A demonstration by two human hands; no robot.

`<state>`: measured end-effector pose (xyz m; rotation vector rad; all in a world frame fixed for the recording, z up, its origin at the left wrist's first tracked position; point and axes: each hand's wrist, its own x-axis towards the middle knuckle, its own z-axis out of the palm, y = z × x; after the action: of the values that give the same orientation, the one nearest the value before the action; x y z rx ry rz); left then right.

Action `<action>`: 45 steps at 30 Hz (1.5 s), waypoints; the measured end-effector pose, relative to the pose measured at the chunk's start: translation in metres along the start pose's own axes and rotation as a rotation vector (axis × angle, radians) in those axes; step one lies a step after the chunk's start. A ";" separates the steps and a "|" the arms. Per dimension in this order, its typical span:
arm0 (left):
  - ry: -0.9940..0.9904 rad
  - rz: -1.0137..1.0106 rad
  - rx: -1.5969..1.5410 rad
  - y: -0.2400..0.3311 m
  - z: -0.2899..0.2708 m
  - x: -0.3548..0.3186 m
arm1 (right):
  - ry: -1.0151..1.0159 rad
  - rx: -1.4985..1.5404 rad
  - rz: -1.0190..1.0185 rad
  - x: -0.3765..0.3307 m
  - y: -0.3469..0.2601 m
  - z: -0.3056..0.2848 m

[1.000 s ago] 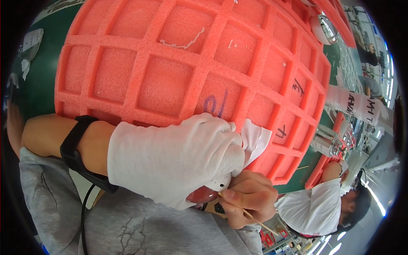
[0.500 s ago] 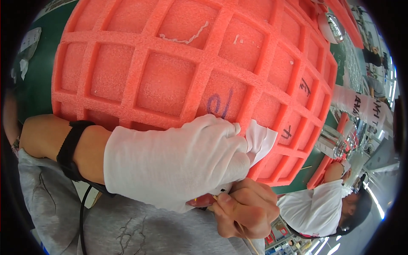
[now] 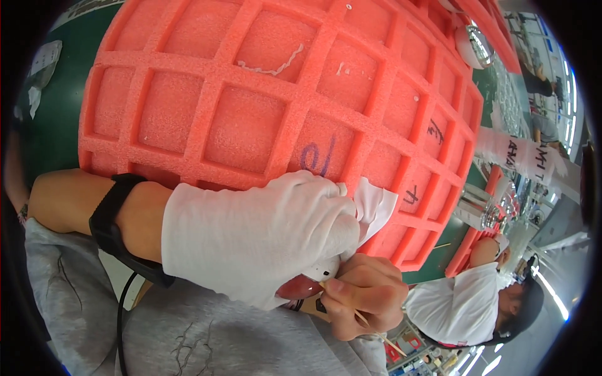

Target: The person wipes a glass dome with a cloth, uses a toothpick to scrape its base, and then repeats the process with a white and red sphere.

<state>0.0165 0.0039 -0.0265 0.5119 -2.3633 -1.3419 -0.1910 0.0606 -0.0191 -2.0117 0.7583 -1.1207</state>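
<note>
My left hand (image 3: 263, 235), in a white glove, is closed round a glossy part with a red face (image 3: 297, 287) and a pale, rounded edge. Most of that part is hidden under the palm. A folded white cloth or paper (image 3: 376, 203) sticks out past the gloved fingers. My bare right hand (image 3: 369, 294) pinches a thin wooden stick (image 3: 394, 344), its tip at the edge of the red face. Just beyond both hands lies a large red foam tray (image 3: 285, 147) with square pockets and pen marks.
A green tabletop (image 3: 63, 106) shows at the left with a clear plastic bag (image 3: 45, 66). Shiny metal-like parts (image 3: 478, 47) and clear-wrapped pieces (image 3: 480, 207) lie to the right. A person in a white shirt (image 3: 461, 304) works at the lower right.
The left hand has turned slightly, so more of the red face and pale edge shows. My right hand has shifted slightly left and up with the stick. The tray appears slightly further left.
</note>
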 end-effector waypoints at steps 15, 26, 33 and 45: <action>-0.068 -0.135 0.014 0.005 0.000 0.000 | 0.086 -0.065 0.107 0.011 -0.016 0.006; 0.045 -0.084 -0.148 -0.002 0.006 0.001 | 0.022 -0.149 0.065 0.020 -0.012 0.008; 0.188 0.072 -0.125 -0.002 0.004 0.004 | -0.082 -0.057 0.095 0.019 -0.014 -0.005; -0.006 -0.080 -0.151 0.004 -0.004 0.002 | -0.018 -0.109 0.077 0.017 -0.015 0.003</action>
<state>0.0160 0.0021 -0.0206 0.5641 -2.2455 -1.5447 -0.1779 0.0572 0.0000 -2.0605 0.8973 -1.0362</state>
